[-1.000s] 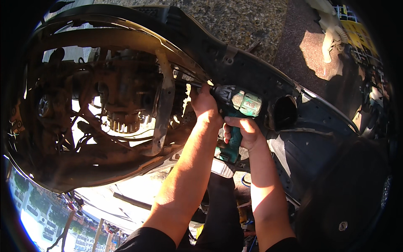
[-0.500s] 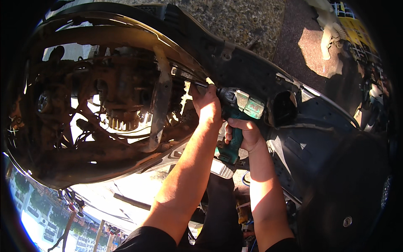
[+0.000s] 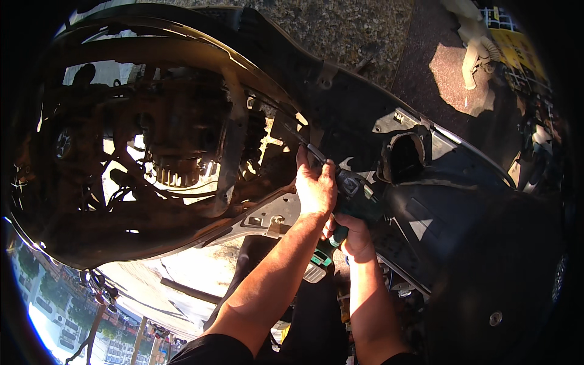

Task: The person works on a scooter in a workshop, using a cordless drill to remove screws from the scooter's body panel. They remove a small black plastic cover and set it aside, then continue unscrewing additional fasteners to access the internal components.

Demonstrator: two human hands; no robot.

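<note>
A green cordless impact driver (image 3: 339, 236) is gripped at its handle by my right hand (image 3: 356, 237), with its body mostly in shadow. Its grey nose (image 3: 350, 181) points up and left toward the frame. My left hand (image 3: 316, 190) is closed around the metal shaft (image 3: 315, 152) ahead of the nose, thumb and forefinger on either side. The shaft's tip lies by the inner edge of the dark body panel (image 3: 292, 112); what it touches is too dark to tell. A pale battery base (image 3: 314, 274) shows below my left forearm.
An open, rusty vehicle frame with an engine (image 3: 176, 173) and cables fills the left. A dark plastic panel with a square opening (image 3: 404, 157) runs right, toward a black seat-like part (image 3: 496, 267). A metal bracket (image 3: 277, 225) sits on the frame's near edge.
The driver and both my hands have shifted nearer to me, the left hand also to the right. The driver has tilted, and more of the metal shaft now shows.
</note>
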